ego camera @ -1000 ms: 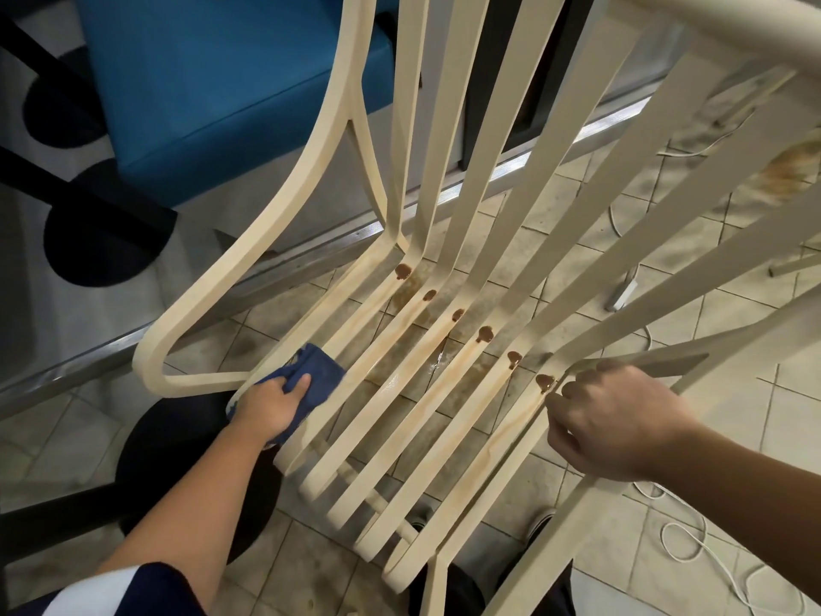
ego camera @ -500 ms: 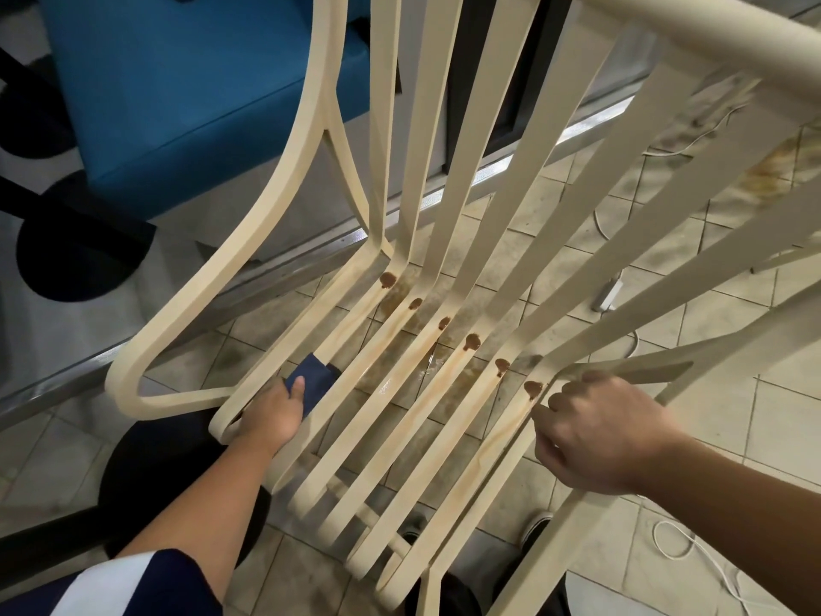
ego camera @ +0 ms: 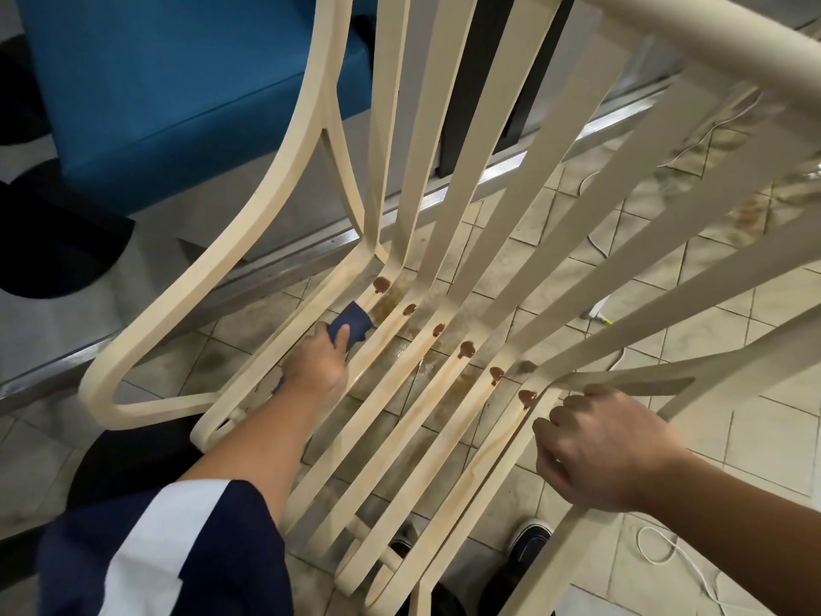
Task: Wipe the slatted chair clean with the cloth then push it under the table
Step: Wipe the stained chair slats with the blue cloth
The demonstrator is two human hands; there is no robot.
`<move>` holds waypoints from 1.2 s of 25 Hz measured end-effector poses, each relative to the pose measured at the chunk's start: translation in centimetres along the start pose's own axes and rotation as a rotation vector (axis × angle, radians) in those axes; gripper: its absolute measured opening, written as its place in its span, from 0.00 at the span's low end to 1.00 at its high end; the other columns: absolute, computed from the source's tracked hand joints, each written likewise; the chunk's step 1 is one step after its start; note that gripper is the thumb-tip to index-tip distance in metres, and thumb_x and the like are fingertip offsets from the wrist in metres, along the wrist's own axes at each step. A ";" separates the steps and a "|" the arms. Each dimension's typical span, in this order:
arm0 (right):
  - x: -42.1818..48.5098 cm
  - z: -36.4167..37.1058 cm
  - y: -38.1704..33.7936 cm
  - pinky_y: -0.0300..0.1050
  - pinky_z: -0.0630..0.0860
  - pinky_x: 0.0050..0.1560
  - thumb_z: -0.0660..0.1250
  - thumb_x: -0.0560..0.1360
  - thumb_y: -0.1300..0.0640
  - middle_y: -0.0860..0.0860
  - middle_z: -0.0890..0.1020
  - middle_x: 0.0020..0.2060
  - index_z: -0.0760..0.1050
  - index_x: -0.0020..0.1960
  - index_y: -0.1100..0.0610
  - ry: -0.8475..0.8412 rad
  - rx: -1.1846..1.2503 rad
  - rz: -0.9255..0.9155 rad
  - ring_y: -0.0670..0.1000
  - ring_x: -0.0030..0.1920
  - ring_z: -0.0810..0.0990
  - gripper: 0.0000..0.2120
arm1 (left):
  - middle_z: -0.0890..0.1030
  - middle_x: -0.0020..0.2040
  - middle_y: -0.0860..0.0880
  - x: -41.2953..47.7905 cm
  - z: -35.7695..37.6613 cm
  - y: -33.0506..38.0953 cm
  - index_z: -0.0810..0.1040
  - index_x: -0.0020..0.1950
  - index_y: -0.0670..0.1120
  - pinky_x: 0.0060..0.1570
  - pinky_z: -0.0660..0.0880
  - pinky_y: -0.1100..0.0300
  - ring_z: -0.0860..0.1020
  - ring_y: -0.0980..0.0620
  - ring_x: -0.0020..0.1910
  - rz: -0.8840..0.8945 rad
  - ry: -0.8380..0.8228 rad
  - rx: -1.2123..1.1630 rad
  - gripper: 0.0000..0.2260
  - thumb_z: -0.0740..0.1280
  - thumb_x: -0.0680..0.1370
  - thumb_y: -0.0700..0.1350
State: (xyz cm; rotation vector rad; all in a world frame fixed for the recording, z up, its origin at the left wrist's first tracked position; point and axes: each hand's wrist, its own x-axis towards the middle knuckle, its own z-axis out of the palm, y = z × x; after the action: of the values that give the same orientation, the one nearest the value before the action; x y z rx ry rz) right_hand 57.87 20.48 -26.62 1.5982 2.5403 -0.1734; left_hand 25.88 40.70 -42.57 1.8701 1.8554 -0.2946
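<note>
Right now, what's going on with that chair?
A person is wiping a cream slatted chair. Their left hand presses a blue cloth against a seat slat near where the seat bends up into the back. The right hand grips the chair's right edge to steady it. Six brown blobs sit in a row along that bend, with rusty streaks down the slats, so the cleaning isn't finished.

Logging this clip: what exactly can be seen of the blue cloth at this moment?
The cloth is small, dark blue, soft-looking fabric, bunched up. The left hand grips it and presses it onto a seat slat of the cream chair, just short of the brown blob at the seat's back bend. The hand hides much of it.
</note>
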 end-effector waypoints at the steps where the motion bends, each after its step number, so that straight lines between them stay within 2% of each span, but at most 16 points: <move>1: 0.0 0.0 0.0 0.46 0.69 0.31 0.60 0.72 0.52 0.52 0.69 0.21 0.67 0.28 0.55 -0.003 -0.003 -0.001 0.58 0.20 0.69 0.15 | 0.81 0.48 0.43 -0.4 -0.1 -0.6 0.72 0.58 0.48 0.48 0.79 0.44 0.80 0.41 0.46 0.015 -0.002 -0.008 0.26 0.47 0.83 0.66; 4: 0.0 -0.1 -0.1 0.47 0.70 0.30 0.60 0.72 0.52 0.52 0.69 0.21 0.66 0.28 0.55 -0.004 0.002 0.003 0.58 0.20 0.69 0.15 | 0.78 0.41 0.47 -2.1 -0.5 -3.3 0.71 0.52 0.49 0.44 0.78 0.47 0.78 0.46 0.40 -0.004 -0.043 -0.011 0.26 0.46 0.81 0.69; 6: 0.1 -0.1 0.0 0.47 0.70 0.29 0.59 0.72 0.52 0.52 0.69 0.21 0.66 0.28 0.54 -0.002 0.014 0.005 0.58 0.20 0.69 0.15 | 0.77 0.38 0.47 -3.7 -0.7 -5.5 0.73 0.48 0.49 0.41 0.76 0.51 0.78 0.45 0.39 -0.079 -0.005 0.106 0.31 0.45 0.79 0.73; 8: 0.0 0.0 0.0 0.47 0.71 0.29 0.59 0.73 0.52 0.52 0.69 0.21 0.65 0.29 0.54 -0.006 0.027 0.013 0.57 0.20 0.69 0.15 | 0.78 0.38 0.46 -5.4 -0.9 -7.2 0.74 0.43 0.48 0.38 0.72 0.53 0.78 0.43 0.39 -0.209 0.017 0.202 0.36 0.45 0.75 0.78; 10: 0.0 0.0 -0.1 0.47 0.73 0.28 0.58 0.73 0.52 0.52 0.69 0.21 0.64 0.29 0.54 -0.002 0.041 0.012 0.57 0.20 0.68 0.15 | 0.78 0.38 0.45 -6.4 -0.6 -8.4 0.73 0.41 0.47 0.38 0.71 0.53 0.78 0.42 0.39 -0.300 0.004 0.178 0.38 0.47 0.72 0.81; 12: 0.0 -0.1 0.0 0.47 0.72 0.27 0.58 0.73 0.52 0.52 0.69 0.21 0.64 0.29 0.53 -0.004 0.047 0.007 0.57 0.20 0.68 0.14 | 0.78 0.39 0.46 -6.7 0.1 -9.5 0.74 0.45 0.48 0.39 0.74 0.51 0.77 0.44 0.39 -0.252 0.000 0.085 0.36 0.48 0.73 0.79; 14: -0.1 -0.2 -0.1 0.46 0.71 0.28 0.59 0.73 0.51 0.52 0.69 0.21 0.66 0.29 0.54 -0.010 0.042 0.006 0.57 0.20 0.69 0.15 | 0.79 0.43 0.48 -6.6 0.5 -10.1 0.74 0.52 0.49 0.46 0.77 0.46 0.79 0.44 0.44 -0.155 -0.004 -0.015 0.33 0.46 0.76 0.75; 16: -0.1 -0.1 0.0 0.47 0.72 0.28 0.59 0.73 0.51 0.52 0.70 0.22 0.66 0.30 0.54 -0.013 0.045 0.012 0.57 0.20 0.69 0.15 | 0.79 0.46 0.48 -6.4 0.5 -10.2 0.73 0.57 0.48 0.48 0.76 0.45 0.79 0.43 0.47 -0.084 -0.004 -0.023 0.31 0.44 0.79 0.70; 23: -0.3 0.5 -0.1 0.49 0.75 0.28 0.57 0.75 0.49 0.52 0.70 0.23 0.66 0.30 0.54 -0.046 0.081 0.041 0.57 0.21 0.70 0.16 | 0.78 0.39 0.46 -4.7 0.5 -7.9 0.71 0.54 0.45 0.38 0.76 0.50 0.78 0.47 0.37 0.006 0.054 0.100 0.28 0.43 0.81 0.66; 26: -0.3 0.5 0.0 0.49 0.75 0.28 0.57 0.75 0.49 0.52 0.70 0.22 0.66 0.31 0.54 -0.051 0.079 0.034 0.57 0.21 0.70 0.16 | 0.78 0.40 0.44 -2.9 0.8 -5.4 0.71 0.54 0.44 0.40 0.76 0.50 0.78 0.44 0.39 -0.033 0.052 0.123 0.27 0.45 0.83 0.65; 30: -0.4 0.7 0.0 0.50 0.75 0.28 0.58 0.75 0.50 0.52 0.70 0.23 0.66 0.31 0.55 -0.059 0.082 0.041 0.57 0.21 0.70 0.16 | 0.80 0.46 0.42 -0.7 0.9 -2.0 0.72 0.55 0.44 0.47 0.79 0.46 0.80 0.41 0.44 -0.066 0.030 0.058 0.26 0.46 0.84 0.64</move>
State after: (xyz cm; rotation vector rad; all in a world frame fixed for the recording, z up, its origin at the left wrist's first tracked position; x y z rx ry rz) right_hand 58.06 20.04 -27.20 1.6467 2.4851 -0.3190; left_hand 24.01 39.57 -43.41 1.8637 1.9507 -0.3471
